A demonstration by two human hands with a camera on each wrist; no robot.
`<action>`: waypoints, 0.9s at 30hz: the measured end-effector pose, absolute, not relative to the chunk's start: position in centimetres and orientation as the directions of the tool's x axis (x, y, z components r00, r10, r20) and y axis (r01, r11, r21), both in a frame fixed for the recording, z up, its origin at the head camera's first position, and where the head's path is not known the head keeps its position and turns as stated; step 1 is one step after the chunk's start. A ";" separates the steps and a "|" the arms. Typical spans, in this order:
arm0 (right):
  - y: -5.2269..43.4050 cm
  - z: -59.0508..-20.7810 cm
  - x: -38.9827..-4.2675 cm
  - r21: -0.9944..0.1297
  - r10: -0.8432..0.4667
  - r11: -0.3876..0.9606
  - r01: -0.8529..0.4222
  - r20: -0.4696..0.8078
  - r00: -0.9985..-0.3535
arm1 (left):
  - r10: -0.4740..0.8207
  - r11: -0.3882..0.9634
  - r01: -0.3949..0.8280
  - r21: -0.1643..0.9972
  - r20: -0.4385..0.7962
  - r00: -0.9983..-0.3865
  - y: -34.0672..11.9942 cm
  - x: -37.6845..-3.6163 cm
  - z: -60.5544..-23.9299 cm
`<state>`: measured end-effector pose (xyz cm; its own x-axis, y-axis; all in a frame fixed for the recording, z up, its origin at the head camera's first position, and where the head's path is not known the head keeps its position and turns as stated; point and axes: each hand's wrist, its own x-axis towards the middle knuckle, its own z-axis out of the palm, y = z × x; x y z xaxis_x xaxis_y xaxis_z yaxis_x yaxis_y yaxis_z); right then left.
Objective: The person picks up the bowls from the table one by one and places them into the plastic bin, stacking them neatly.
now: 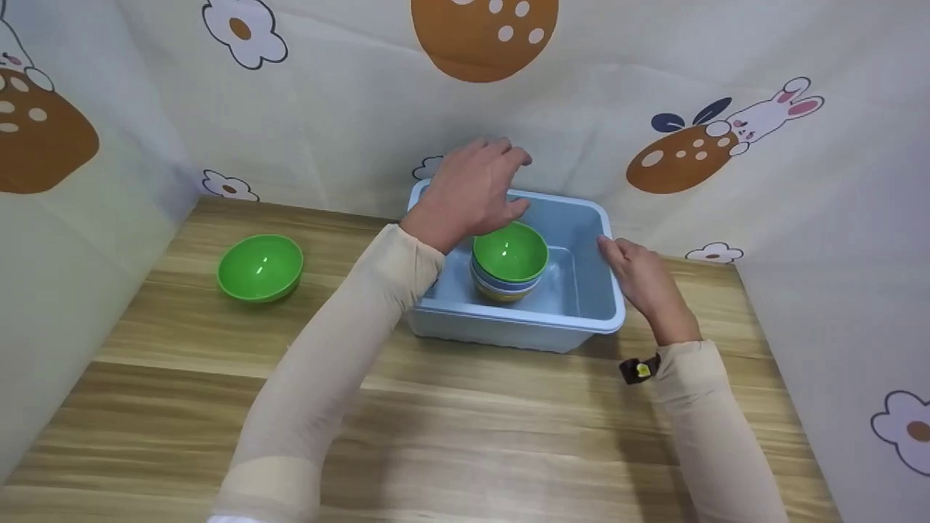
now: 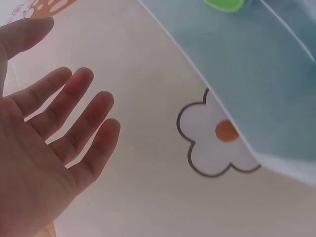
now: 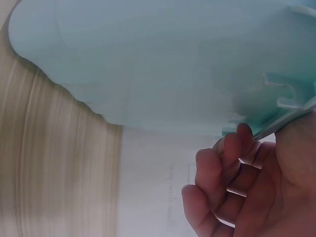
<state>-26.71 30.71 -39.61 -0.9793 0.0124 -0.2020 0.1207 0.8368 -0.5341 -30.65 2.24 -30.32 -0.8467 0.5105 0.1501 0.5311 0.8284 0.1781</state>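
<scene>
A light blue plastic bin (image 1: 581, 319) holds a stack of nested bowls; the top one is a green bowl (image 1: 511, 250), with blue, white and yellow rims below it. My left hand (image 1: 476, 185) hovers over the bin's far left part, beyond the stack, holding nothing. Its fingers (image 2: 81, 121) are spread and slightly bent in the left wrist view. At the bin's right side, my right hand (image 1: 643, 280) grips the rim. In the right wrist view its fingers (image 3: 209, 168) curl under the edge, close to the outer wall (image 3: 148, 64).
Another green bowl (image 1: 260, 269) stands alone on the wooden table (image 1: 465, 436), left of the bin. A patterned cloth (image 1: 349, 109) encloses the table at the back and both sides, close behind the bin. A dark wrist strap (image 1: 638, 370) is on the right wrist.
</scene>
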 end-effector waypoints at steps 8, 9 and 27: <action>30.8 -39.7 -26.7 -0.543 -0.007 0.834 0.096 -0.184 -0.983 | 0.456 0.853 0.494 0.171 0.218 -0.863 0.0 -30.8 -30.2; 30.8 -39.7 -26.6 -0.543 -0.010 0.835 0.091 -0.180 -0.984 | 0.449 0.856 0.489 0.170 0.223 -0.865 -0.2 -30.8 -30.2; 30.7 -39.7 -26.7 -0.555 -0.002 0.824 0.113 -0.202 -0.979 | 0.305 0.891 0.365 0.270 0.239 -0.922 -4.4 -31.0 -31.7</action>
